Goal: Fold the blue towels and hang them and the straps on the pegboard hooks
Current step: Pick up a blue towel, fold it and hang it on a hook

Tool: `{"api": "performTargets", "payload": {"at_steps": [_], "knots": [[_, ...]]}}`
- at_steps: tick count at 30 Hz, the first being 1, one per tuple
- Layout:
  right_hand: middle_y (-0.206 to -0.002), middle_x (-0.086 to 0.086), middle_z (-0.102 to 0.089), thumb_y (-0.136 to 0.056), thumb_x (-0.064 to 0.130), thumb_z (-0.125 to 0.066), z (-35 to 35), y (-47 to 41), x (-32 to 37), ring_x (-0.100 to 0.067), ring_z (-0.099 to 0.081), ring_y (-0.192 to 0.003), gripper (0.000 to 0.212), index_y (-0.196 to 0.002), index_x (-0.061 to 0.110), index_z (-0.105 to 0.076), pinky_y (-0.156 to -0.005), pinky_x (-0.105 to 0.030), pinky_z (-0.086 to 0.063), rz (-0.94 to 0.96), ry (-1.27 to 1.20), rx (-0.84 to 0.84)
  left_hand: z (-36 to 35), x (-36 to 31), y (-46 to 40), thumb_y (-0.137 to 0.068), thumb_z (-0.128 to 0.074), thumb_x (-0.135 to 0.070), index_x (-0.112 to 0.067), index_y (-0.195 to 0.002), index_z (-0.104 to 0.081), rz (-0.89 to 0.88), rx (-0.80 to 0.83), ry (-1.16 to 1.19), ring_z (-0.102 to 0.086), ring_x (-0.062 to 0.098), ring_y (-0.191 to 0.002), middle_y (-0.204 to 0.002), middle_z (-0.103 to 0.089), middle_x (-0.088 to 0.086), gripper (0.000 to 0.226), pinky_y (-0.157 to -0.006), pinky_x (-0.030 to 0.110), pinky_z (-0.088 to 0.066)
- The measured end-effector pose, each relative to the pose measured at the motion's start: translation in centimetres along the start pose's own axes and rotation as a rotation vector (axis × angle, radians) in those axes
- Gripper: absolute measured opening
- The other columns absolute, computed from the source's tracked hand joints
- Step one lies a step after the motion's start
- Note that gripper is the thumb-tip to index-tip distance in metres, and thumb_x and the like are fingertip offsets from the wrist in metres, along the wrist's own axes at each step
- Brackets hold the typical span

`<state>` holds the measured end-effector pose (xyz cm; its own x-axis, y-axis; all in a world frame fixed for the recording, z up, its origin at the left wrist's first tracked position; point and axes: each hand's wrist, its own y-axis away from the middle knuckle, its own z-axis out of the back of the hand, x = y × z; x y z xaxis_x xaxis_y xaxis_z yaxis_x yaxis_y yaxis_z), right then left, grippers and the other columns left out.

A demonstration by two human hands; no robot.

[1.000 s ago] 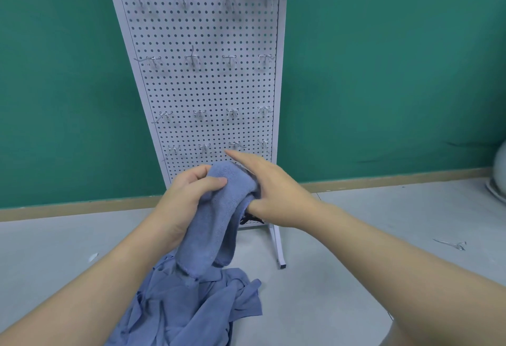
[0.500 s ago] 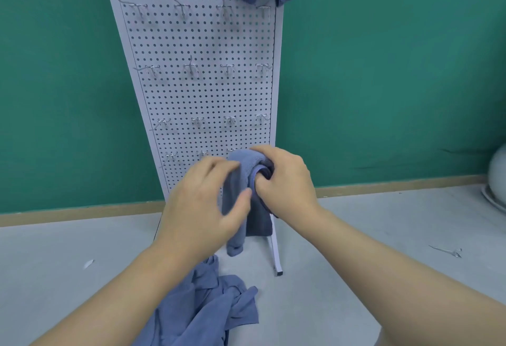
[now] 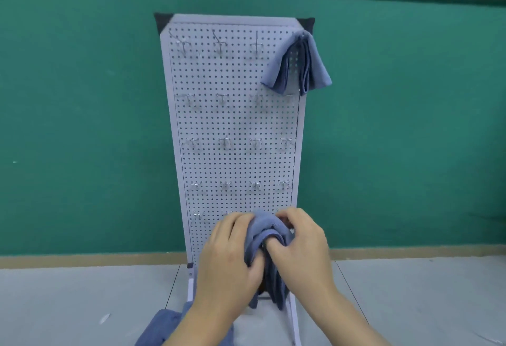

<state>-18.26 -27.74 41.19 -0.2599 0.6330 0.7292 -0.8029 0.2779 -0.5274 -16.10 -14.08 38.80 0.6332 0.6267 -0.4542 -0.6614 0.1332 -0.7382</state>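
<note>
Both hands hold one folded blue towel (image 3: pixel 267 229) in front of the lower part of the white pegboard (image 3: pixel 235 121). My left hand (image 3: pixel 228 260) grips its left side, and my right hand (image 3: pixel 299 252) grips its right side with fingers tucked into the fold. The towel's ends hang down between my wrists. Another folded blue towel (image 3: pixel 299 65) hangs on the top right hook. A heap of blue cloth (image 3: pixel 164 326) lies on the floor below my left forearm. No straps can be made out.
Rows of bare metal hooks (image 3: pixel 226 141) cover the pegboard. The board stands on a white foot (image 3: pixel 294 321) on the grey floor, against a green wall. A small white scrap (image 3: pixel 105 318) lies on the floor at the left.
My head has tilted up, so the whole pegboard and the hung towel now show. Both hands closed round the folded towel and lifted it slightly toward the board's bottom hooks.
</note>
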Motion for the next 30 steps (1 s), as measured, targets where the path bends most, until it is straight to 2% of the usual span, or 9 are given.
{"api": "performTargets", "payload": {"at_steps": [2, 5, 9, 12, 16, 21, 24, 28, 30], "knots": [[-0.088, 0.017, -0.064, -0.079, 0.019, -0.067, -0.2, -1.7, 1.4, -0.007, -0.059, -0.082, 0.019, -0.089, 0.033, -0.062, -0.074, -0.037, -0.053, 0.040, 0.009, 0.003, 0.8, -0.3, -2.3, -0.087, -0.052, -0.036, -0.027, -0.125, -0.064, 0.025, -0.030, 0.081, -0.053, 0.001, -0.112, -0.121, -0.057, -0.020, 0.041, -0.094, 0.020, -0.045], [-0.093, 0.018, -0.068, -0.080, 0.027, -0.059, 0.3, -5.2, 3.8, -0.007, -0.061, -0.086, 0.026, -0.103, 0.035, -0.066, -0.078, -0.038, -0.054, 0.118, -0.036, 0.005, 2.6, -1.0, -6.5, -0.091, -0.053, -0.029, -0.027, -0.126, -0.065, 0.017, -0.067, 0.199, -0.056, 0.004, -0.118, -0.124, -0.060, -0.020, 0.037, -0.100, 0.017, -0.042], [-0.101, 0.016, -0.070, -0.086, 0.022, -0.053, 1.7, -9.3, 6.6, -0.007, -0.062, -0.090, 0.034, -0.114, 0.036, -0.067, -0.080, -0.035, -0.053, 0.249, -0.025, 0.016, 4.9, -2.4, -12.5, -0.089, -0.067, -0.007, -0.038, -0.108, -0.068, -0.001, -0.127, 0.306, -0.062, 0.002, -0.105, -0.108, -0.067, -0.019, 0.037, -0.088, 0.012, -0.045], [-0.095, 0.016, -0.070, -0.091, 0.009, -0.053, 3.5, -13.4, 8.1, -0.010, -0.062, -0.084, 0.036, -0.112, 0.035, -0.067, -0.074, -0.036, -0.051, 0.338, 0.015, 0.001, 6.0, -3.0, -16.9, -0.087, -0.072, -0.009, -0.032, -0.104, -0.071, -0.008, -0.138, 0.309, -0.064, 0.003, -0.097, -0.101, -0.070, -0.016, 0.028, -0.083, 0.015, -0.048], [-0.096, 0.006, -0.074, -0.095, 0.007, -0.051, 6.1, -20.1, 10.5, -0.022, -0.065, -0.084, 0.035, -0.119, 0.028, -0.067, -0.076, -0.043, -0.055, 0.445, 0.054, 0.000, 7.3, -3.2, -22.5, -0.089, -0.070, -0.007, -0.029, -0.104, -0.073, -0.077, -0.165, 0.290, -0.062, 0.001, -0.093, -0.099, -0.071, -0.014, 0.026, -0.077, 0.010, -0.045], [-0.076, 0.000, -0.065, -0.101, 0.013, -0.050, 7.3, -27.2, 13.6, -0.025, -0.059, -0.066, 0.015, -0.097, 0.024, -0.059, -0.061, -0.041, -0.045, 0.538, 0.151, 0.027, 7.6, -3.5, -28.6, -0.094, -0.067, -0.008, -0.031, -0.103, -0.075, -0.125, -0.224, 0.327, -0.061, 0.000, -0.079, -0.087, -0.071, -0.017, 0.025, -0.067, 0.010, -0.042], [-0.083, 0.000, -0.065, -0.100, 0.014, -0.050, 7.7, -30.8, 15.2, -0.023, -0.058, -0.074, 0.014, -0.097, 0.023, -0.060, -0.064, -0.039, -0.043, 0.590, 0.204, 0.051, 7.7, -3.3, -31.9, -0.094, -0.066, -0.011, -0.031, -0.098, -0.072, -0.163, -0.288, 0.249, -0.058, 0.001, -0.075, -0.082, -0.068, -0.015, 0.022, -0.065, 0.013, -0.039], [-0.090, -0.008, -0.065, -0.102, 0.021, -0.048, 7.9, -35.3, 16.4, -0.032, -0.057, -0.083, 0.016, -0.097, 0.011, -0.058, -0.073, -0.044, -0.049, 0.578, 0.288, 0.010, 7.4, -2.7, -35.5, -0.096, -0.060, -0.011, -0.024, -0.107, -0.074, -0.176, -0.292, 0.219, -0.061, 0.013, -0.071, -0.075, -0.068, -0.009, 0.021, -0.065, 0.025, -0.048], [-0.093, -0.010, -0.065, -0.102, 0.022, -0.046, 7.0, -36.6, 16.7, -0.033, -0.058, -0.085, 0.018, -0.099, 0.009, -0.059, -0.074, -0.046, -0.050, 0.556, 0.282, -0.015, 6.9, -2.2, -37.2, -0.097, -0.057, -0.008, -0.024, -0.103, -0.071, -0.164, -0.308, 0.199, -0.058, 0.008, -0.063, -0.070, -0.066, -0.010, 0.022, -0.059, 0.021, -0.045]]}}
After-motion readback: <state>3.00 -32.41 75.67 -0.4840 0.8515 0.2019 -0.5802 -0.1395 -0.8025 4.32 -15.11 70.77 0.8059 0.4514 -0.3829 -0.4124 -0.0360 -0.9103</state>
